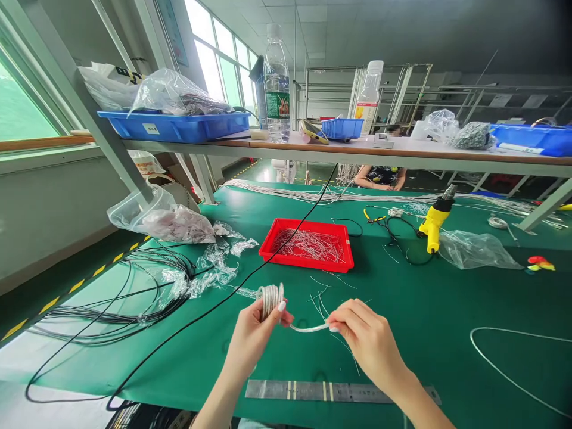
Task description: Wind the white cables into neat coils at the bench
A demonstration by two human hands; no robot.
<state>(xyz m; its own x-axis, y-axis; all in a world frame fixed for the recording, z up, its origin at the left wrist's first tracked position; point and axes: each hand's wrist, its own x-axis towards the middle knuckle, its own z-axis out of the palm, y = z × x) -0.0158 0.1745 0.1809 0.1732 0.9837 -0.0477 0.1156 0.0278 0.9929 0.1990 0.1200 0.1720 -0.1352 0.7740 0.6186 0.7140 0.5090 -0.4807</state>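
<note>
My left hand [257, 328] is closed around a small coil of white cable [270, 299], its thumb laid along the front of the turns. From the coil a short free length of the cable runs right, sagging a little, to my right hand [364, 333], which pinches it between thumb and fingertips. Both hands hover over the green mat, above a steel ruler [308, 391] with pale tape marks. Thin wire offcuts [319, 304] lie on the mat between and beyond the hands.
A red tray [306, 263] holds many thin wires. Right of it stand a yellow heat gun [433, 223] and yellow-handled cutters [373, 217]. Black cables [147, 298] loop at left beside crumpled plastic film [210, 268]. A shelf [295, 143] crosses above; a person [382, 177] sits beyond.
</note>
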